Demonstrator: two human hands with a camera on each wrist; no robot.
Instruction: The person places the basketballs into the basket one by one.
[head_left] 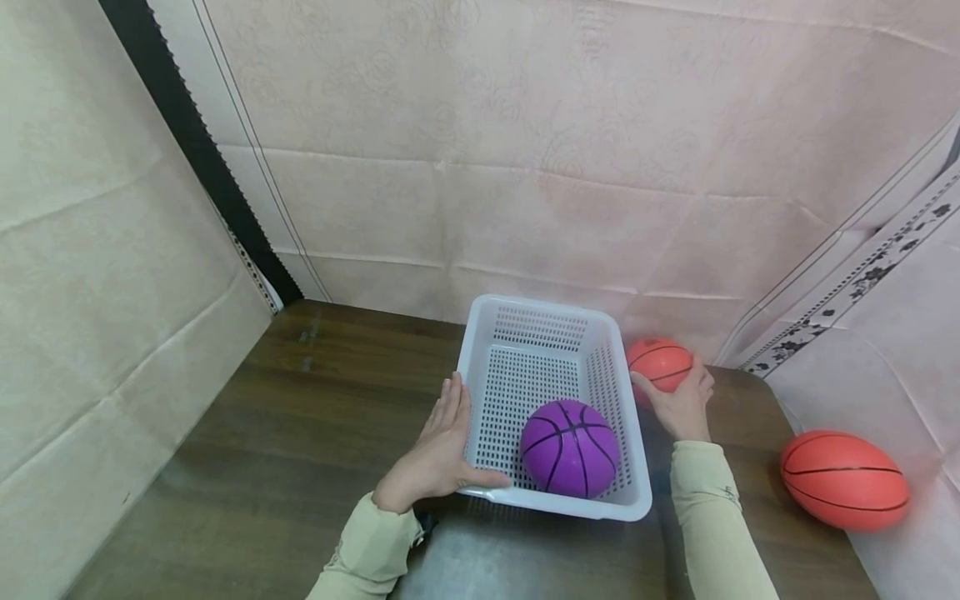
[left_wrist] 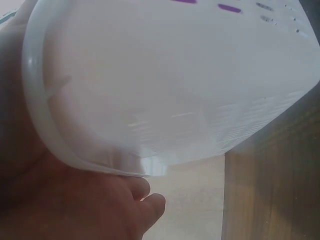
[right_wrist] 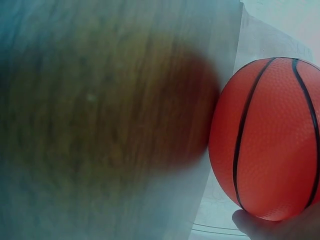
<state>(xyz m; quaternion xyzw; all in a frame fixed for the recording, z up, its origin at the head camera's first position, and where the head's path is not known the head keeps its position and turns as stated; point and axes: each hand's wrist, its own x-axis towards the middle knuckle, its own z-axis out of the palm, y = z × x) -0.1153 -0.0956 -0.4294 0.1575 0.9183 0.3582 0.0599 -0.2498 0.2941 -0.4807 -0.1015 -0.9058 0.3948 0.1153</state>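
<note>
The right hand (head_left: 678,404) is holding a red basketball (head_left: 660,358) with black seams, just outside the right wall of a white perforated plastic basket (head_left: 540,500), toward that basket's far end; the grip is spanning fairly wide, thumb pressing the ball's near left side, fingers curving round its right. The views are leaving it unclear whether the ball is resting on the wood-grain table (head_left: 300,467) or hanging slightly above it, as the right wrist view is blurring the surface. The left hand (head_left: 442,450) is bracing the basket at its near left corner, spreading wide, fingers lying almost straight along the outside of the left wall, thumb stretching over the near rim. Key bearing: the held ball is sitting to the right of the left hand and farther out, the basket's width lying between them; the basket's inside is lying immediately left of the ball, across one raised wall. The basket's long axis is running near to far, so that wall is standing lengthwise alongside the ball, which is showing no long axis of its own. The right hand is plainly being the nearer one. A purple basketball (head_left: 570,448) is occupying the basket's near right part. A second red basketball (head_left: 843,481) is lying well apart, beyond the right sleeve (head_left: 712,517), by the table's right edge.
</note>
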